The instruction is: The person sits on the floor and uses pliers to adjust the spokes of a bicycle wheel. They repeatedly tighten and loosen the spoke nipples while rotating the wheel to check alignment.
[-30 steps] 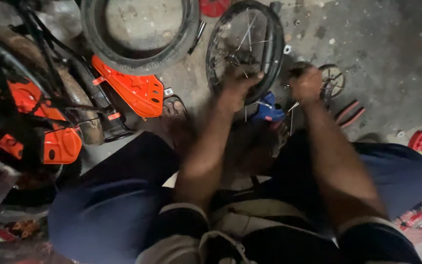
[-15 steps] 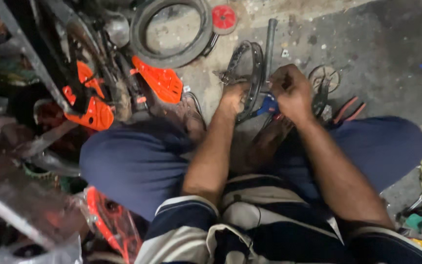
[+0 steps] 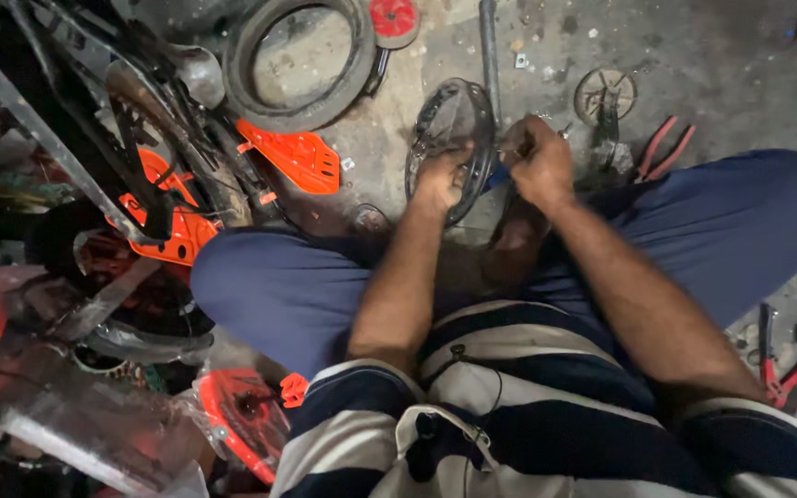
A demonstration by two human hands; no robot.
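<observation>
The left hand (image 3: 440,175) curls its fingers around the rim of a small spoked wheel (image 3: 449,138) standing on the floor between the knees. The right hand (image 3: 537,161) is clenched at the wheel's hub on something too small to make out. Compared with half a second ago, both hands keep their hold while the view has shifted slightly.

Your single head camera looks steeply down, close over your lap, the floor (image 3: 712,55) toward twelve o'clock.
</observation>
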